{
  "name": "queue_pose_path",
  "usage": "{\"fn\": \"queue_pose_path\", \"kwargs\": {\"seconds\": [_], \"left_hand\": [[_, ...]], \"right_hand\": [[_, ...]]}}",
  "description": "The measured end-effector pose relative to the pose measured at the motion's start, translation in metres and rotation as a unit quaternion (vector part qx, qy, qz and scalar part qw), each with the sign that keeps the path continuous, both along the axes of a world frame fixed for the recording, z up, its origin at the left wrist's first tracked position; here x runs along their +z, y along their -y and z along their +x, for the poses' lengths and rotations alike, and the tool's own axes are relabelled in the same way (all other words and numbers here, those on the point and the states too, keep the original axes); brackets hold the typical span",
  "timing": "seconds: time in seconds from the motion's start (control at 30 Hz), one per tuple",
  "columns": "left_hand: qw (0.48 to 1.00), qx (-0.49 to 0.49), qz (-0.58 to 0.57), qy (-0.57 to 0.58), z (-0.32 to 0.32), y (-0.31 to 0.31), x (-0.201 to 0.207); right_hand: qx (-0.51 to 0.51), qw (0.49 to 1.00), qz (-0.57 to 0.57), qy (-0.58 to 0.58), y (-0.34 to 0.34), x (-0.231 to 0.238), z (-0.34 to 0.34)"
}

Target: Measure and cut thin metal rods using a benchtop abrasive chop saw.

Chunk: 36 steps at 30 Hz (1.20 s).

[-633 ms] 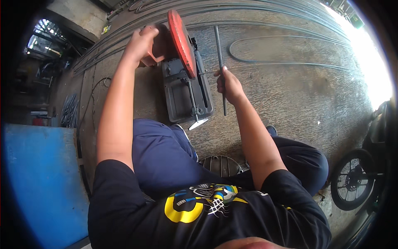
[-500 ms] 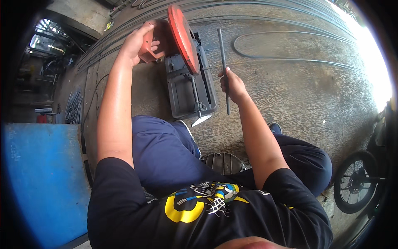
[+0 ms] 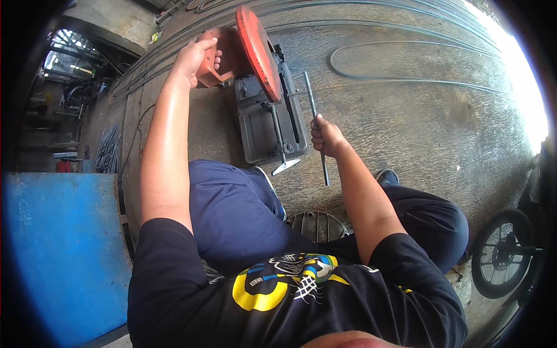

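On the floor in front of me stands a cut-off saw with a red round blade guard [image 3: 259,55] and a dark grey base [image 3: 258,139]. My left hand [image 3: 195,61] is wrapped round its red handle [image 3: 208,74], left of the guard. A clamp screw with a pale T-shaped crank [image 3: 285,167] runs along the near part of the base. Right of the saw, my right hand [image 3: 328,137] grips a thin grey metal rod [image 3: 310,93] near its middle. The rod points away from me, its far end beside the base and apart from it.
Long bent metal bars [image 3: 394,42] lie across the far floor. A blue panel [image 3: 64,249] stands at the near left, with a pile of rods [image 3: 108,149] beyond it. A wheel [image 3: 502,253] is at the right. A ribbed round metal piece [image 3: 316,226] sits between my legs.
My right hand has come closer to me, bringing the metal rod with it. My left hand keeps its hold on the saw handle, and the guard stays raised.
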<state>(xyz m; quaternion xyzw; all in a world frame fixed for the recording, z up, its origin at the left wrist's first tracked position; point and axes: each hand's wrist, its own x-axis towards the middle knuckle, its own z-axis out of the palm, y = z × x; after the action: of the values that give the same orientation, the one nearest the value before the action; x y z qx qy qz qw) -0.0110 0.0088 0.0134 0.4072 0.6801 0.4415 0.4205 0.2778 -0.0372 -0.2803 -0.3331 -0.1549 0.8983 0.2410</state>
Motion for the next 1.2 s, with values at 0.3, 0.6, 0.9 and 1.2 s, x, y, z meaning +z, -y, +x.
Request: {"fn": "queue_pose_path", "kwargs": {"seconds": [0.3,0.6,0.9,1.2], "left_hand": [[0.999,-0.017,0.015,-0.024,-0.002,-0.005,0.004],[0.999,-0.030,0.008,-0.025,-0.001,-0.002,0.002],[1.000,-0.017,-0.004,-0.005,0.000,-0.002,0.003],[1.000,-0.010,0.002,0.006,0.000,-0.002,0.003]], "right_hand": [[0.036,0.999,0.016,0.026,0.008,-0.010,0.004],[0.098,0.994,0.013,0.036,0.008,-0.010,0.001],[0.142,0.990,0.008,0.012,0.020,-0.015,-0.011],[0.141,0.984,0.071,0.087,0.017,-0.007,-0.014]]}}
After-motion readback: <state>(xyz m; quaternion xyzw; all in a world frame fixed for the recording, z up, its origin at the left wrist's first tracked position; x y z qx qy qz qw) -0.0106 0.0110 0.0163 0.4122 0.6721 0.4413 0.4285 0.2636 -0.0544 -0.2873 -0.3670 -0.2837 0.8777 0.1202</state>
